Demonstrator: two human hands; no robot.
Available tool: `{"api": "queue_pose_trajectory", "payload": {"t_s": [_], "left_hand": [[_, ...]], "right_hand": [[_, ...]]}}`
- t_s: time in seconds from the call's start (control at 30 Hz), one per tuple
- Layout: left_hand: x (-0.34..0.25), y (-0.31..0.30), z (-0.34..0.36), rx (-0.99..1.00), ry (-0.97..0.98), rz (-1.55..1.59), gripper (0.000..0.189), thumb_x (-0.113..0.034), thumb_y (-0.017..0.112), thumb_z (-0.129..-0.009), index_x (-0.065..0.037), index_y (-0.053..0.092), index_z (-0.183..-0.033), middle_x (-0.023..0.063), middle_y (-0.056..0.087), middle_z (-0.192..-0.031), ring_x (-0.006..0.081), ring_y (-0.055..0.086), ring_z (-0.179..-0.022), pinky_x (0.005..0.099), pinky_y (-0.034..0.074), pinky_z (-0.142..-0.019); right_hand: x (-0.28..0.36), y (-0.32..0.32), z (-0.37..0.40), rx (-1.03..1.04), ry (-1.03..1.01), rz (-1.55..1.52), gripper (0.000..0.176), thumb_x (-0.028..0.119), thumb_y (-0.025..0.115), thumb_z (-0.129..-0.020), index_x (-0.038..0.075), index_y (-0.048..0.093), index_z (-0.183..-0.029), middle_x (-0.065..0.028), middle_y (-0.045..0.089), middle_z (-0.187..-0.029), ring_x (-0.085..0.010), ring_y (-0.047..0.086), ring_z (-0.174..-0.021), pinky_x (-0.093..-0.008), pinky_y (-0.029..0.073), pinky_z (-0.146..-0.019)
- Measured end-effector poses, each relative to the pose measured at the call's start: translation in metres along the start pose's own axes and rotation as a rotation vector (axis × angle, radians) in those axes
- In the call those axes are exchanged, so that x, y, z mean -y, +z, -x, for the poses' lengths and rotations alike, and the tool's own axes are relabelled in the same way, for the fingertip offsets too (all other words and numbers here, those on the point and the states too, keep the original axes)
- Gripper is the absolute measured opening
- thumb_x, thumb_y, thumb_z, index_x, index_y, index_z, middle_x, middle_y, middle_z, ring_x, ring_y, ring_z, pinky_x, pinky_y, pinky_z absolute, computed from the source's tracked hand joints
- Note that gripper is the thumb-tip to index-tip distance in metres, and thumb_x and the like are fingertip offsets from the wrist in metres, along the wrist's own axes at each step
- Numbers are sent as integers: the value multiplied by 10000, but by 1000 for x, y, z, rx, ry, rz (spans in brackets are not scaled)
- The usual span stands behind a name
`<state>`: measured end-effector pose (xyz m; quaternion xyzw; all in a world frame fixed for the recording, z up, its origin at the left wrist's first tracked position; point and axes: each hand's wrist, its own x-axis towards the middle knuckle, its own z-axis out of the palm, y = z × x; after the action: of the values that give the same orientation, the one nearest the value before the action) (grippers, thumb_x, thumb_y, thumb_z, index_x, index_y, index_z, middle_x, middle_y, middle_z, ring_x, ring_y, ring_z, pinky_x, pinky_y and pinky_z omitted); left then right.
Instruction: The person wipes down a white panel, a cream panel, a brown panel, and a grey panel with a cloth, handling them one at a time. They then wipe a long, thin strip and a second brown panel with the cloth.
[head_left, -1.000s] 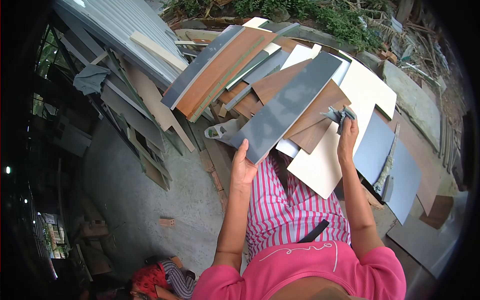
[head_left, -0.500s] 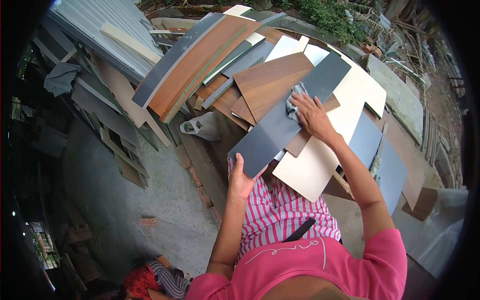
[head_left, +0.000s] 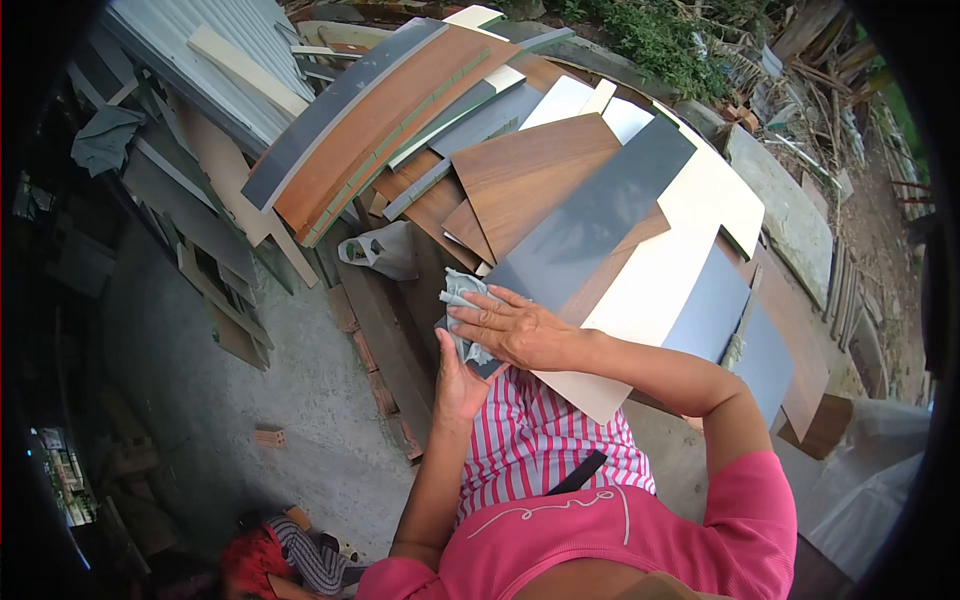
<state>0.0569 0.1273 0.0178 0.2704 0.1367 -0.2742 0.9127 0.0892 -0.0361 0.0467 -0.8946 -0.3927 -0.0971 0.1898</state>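
A long dark grey board (head_left: 600,200) slants across the pile, its near end close to my lap. My left hand (head_left: 460,385) grips that near end, thumb on the top face and the other fingers hidden beneath. Under the fingers of my right hand (head_left: 525,330) a crumpled light grey cloth (head_left: 462,288) is pressed against the board. The cloth bunches out past the fingertips, close to my left thumb. Below the dark board lie brown wood-grain boards (head_left: 535,170) and a cream board (head_left: 640,320).
More boards (head_left: 390,130) are stacked at the far left of the pile. A whitish bag (head_left: 385,250) stands beside it. Leaning panels (head_left: 190,240) line the left side. A brick (head_left: 269,437) lies on the concrete floor (head_left: 310,400). Part of another person (head_left: 250,560) shows at lower left.
My right hand has slid the cloth down the dark board, from its middle to the near end beside my left hand. My left hand keeps its hold. The view has shifted slightly.
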Motion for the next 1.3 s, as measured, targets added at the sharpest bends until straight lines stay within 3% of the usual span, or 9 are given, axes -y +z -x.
{"api": "queue_pose_trajectory", "payload": {"t_s": [0.07, 0.23, 0.4, 0.53, 0.7, 0.93, 0.97, 1.13, 1.3], "left_hand": [[2, 2, -1, -98, 24, -39, 644, -570, 344, -905, -99, 352, -1345, 112, 465, -1309, 270, 491, -1179, 473, 458, -920], [0, -11, -4, -7, 16, -64, 619, -541, 349, -913, -86, 365, -1332, 120, 464, -1304, 281, 493, -1176, 475, 465, -914], [-2, -7, -3, -52, 43, -63, 608, -527, 352, -920, -69, 374, -1319, 124, 470, -1291, 279, 525, -1130, 464, 488, -880], [-5, -6, -3, -35, 36, -84, 662, -564, 419, -879, -64, 379, -1312, 97, 490, -1262, 243, 531, -1102, 443, 491, -860], [-5, -8, -8, -62, 64, -123, 650, -566, 424, -885, -68, 394, -1300, 95, 499, -1251, 247, 534, -1100, 444, 484, -865], [-2, 0, -3, -116, 58, -103, 604, -562, 360, -915, -95, 419, -1294, 75, 481, -1279, 215, 499, -1154, 416, 452, -915], [-4, -8, -6, 62, 51, -106, 558, -517, 435, -910, -115, 417, -1296, 43, 460, -1299, 205, 465, -1186, 414, 420, -947], [-9, -12, -6, -52, 77, -115, 453, -323, 588, -884, -86, 448, -1244, 87, 490, -1249, 226, 505, -1142, 466, 467, -897], [-21, -8, -1, 14, 189, -220, 446, -256, 586, -890, -59, 420, -1255, 99, 496, -1231, 260, 534, -1106, 479, 486, -876]], "right_hand": [[-6, -1, -2, -16, -53, 13, 472, 205, 613, -779, 89, 531, -1229, -63, 455, -1349, -224, 370, -1297, -428, 281, -1079], [-170, -49, 41, -34, 553, 218, 396, 227, 409, -940, 135, 415, -1325, -54, 345, -1428, -238, 277, -1342, -448, 210, -1090], [-376, -74, 162, -206, 1089, 516, 481, 357, 334, -949, 91, 378, -1347, -79, 315, -1443, -300, 300, -1325, -546, 293, -1021], [-326, -79, 127, -266, 1239, 576, 412, 299, 380, -924, 49, 466, -1240, -141, 419, -1349, -354, 381, -1252, -530, 353, -967], [-222, -38, 97, -380, 1145, 594, 402, 241, 406, -924, -4, 474, -1235, -192, 412, -1350, -390, 360, -1259, -505, 302, -1018], [37, -1, 30, -14, 257, 48, 464, 200, 568, -839, 102, 475, -1282, -111, 362, -1408, -290, 305, -1324, -472, 272, -1062], [44, -4, 31, 61, 161, 16, 477, 225, 582, -832, 137, 475, -1289, -76, 357, -1417, -274, 307, -1326, -469, 268, -1069], [-8, -23, 43, 35, 392, 100, 409, 240, 510, -902, 152, 470, -1300, -21, 366, -1419, -243, 293, -1333, -440, 215, -1097], [-66, -34, 66, -432, 594, 4, 292, 86, 490, -911, 57, 544, -1197, -81, 486, -1313, -299, 422, -1237, -399, 362, -1014]]}}
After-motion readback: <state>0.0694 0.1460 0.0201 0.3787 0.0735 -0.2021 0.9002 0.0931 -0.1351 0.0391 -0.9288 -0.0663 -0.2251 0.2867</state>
